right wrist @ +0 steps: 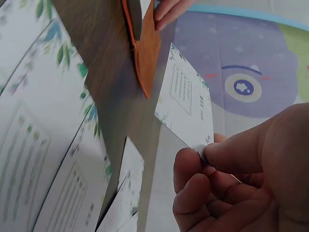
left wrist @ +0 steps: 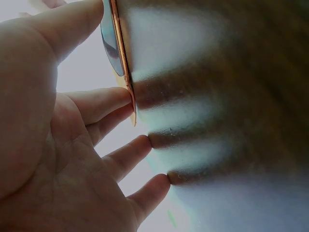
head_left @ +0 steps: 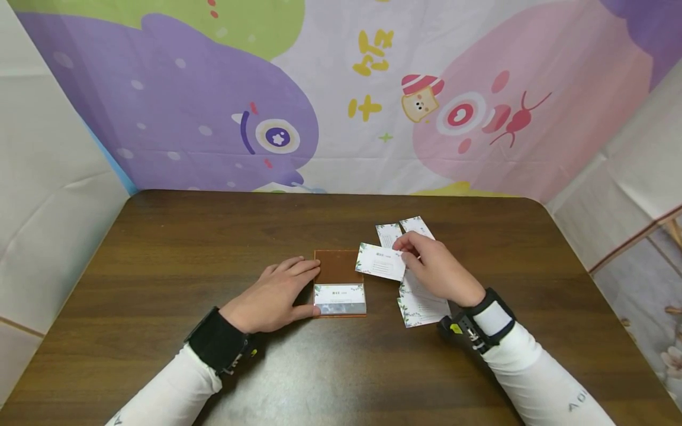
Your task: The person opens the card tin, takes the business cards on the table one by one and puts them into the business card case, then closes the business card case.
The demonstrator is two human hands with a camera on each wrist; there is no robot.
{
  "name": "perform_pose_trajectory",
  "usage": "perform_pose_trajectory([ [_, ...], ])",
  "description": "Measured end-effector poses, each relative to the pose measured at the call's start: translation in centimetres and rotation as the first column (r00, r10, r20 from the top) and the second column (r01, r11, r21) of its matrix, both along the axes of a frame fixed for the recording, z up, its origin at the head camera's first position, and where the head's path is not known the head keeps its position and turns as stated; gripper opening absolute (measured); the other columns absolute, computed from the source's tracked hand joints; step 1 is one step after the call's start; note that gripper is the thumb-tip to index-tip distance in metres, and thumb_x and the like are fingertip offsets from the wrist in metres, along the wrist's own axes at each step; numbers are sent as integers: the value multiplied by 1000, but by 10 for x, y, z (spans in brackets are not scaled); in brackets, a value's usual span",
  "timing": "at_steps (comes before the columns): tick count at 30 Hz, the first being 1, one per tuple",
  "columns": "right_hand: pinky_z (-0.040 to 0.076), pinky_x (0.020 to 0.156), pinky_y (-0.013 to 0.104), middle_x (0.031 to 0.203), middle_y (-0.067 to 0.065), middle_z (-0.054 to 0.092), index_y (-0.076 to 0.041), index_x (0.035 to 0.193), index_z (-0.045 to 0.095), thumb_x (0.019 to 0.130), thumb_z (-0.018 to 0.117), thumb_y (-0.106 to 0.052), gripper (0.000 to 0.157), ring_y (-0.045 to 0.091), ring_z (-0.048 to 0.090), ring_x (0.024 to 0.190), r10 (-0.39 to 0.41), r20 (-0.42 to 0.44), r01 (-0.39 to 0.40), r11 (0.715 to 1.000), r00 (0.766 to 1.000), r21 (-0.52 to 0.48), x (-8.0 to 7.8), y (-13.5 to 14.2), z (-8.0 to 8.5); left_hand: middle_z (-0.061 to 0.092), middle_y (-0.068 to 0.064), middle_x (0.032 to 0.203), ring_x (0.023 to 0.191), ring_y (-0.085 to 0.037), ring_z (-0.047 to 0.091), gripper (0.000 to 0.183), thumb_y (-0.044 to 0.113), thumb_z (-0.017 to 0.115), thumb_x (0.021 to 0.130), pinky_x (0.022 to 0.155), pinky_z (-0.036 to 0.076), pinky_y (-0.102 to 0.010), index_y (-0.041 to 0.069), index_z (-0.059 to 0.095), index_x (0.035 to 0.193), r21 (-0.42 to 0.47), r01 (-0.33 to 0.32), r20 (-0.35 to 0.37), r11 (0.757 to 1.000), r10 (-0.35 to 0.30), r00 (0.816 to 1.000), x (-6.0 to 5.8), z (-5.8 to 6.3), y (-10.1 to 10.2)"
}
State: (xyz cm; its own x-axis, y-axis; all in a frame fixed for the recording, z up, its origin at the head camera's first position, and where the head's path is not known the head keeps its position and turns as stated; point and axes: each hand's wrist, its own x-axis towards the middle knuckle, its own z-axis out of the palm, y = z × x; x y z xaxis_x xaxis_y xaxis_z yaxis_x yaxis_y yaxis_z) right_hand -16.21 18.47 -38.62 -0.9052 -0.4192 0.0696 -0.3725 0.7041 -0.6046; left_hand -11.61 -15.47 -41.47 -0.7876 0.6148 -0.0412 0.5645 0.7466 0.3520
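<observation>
A white business card (head_left: 380,261) with a leafy printed border is pinched between the thumb and fingertips of my right hand (head_left: 439,269). In the right wrist view the card (right wrist: 186,99) stands tilted above the table. To its left lies a brown card holder (head_left: 337,267), spread flat, with another printed card (head_left: 338,294) in its lower, clear-fronted pocket. My left hand (head_left: 277,294) rests at the holder's left edge, fingers extended. Its thumb lies at the lower pocket and its other fingertips reach the table, as the left wrist view shows.
Several loose cards (head_left: 423,303) overlap on the table beneath and behind my right hand. The dark wooden table (head_left: 176,254) ends at a cartoon-printed cloth (head_left: 367,160) at the back. Pale cloth walls (head_left: 48,148) stand at both sides.
</observation>
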Motion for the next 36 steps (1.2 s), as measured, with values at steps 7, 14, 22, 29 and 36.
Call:
perform_pose_trajectory([
  [7, 49, 80, 39, 102, 4, 66, -7, 120, 68, 108, 56, -3, 18, 21, 56, 88, 33, 22, -33, 999, 999, -18, -1, -14, 0, 44, -13, 165, 154, -40, 34, 83, 52, 74, 99, 116, 35, -65, 2, 47, 160, -1, 4, -9, 1000, -4, 1000, 0, -1, 0],
  [14, 50, 78, 38, 103, 2, 67, -9, 118, 68, 108, 56, -4, 16, 19, 56, 84, 81, 9, -81, 997, 997, -15, -1, -28, -1, 43, -13, 165, 154, -40, 33, 83, 52, 74, 99, 115, 36, -65, 2, 46, 160, -2, 4, -7, 1000, -4, 1000, 0, 0, 1],
  [22, 51, 80, 38, 107, 2, 68, -9, 118, 68, 109, 55, -4, 17, 19, 58, 87, 129, -2, -129, 992, 992, -12, 0, -42, -1, 43, -13, 165, 154, -39, 34, 84, 52, 75, 98, 115, 36, -65, 1, 46, 159, 1, -2, -5, 1000, 2, 1000, 0, -1, 1],
  [29, 52, 82, 38, 107, 2, 68, -9, 116, 68, 109, 53, -3, 17, 18, 60, 90, 161, -1, -161, 987, 987, -24, 0, -53, -5, 43, -13, 165, 154, -39, 34, 84, 51, 74, 98, 115, 36, -65, 1, 46, 160, 0, -1, -4, 1000, 1, 1000, -1, -1, 0],
  [36, 53, 85, 38, 107, 1, 69, -10, 114, 69, 109, 55, -4, 16, 17, 62, 93, 175, 4, -175, 984, 985, -19, 1, -63, -10, 44, -14, 164, 154, -41, 33, 80, 50, 75, 98, 115, 35, -66, 3, 49, 158, 6, -3, 6, 1000, 2, 1000, -1, -2, 0],
])
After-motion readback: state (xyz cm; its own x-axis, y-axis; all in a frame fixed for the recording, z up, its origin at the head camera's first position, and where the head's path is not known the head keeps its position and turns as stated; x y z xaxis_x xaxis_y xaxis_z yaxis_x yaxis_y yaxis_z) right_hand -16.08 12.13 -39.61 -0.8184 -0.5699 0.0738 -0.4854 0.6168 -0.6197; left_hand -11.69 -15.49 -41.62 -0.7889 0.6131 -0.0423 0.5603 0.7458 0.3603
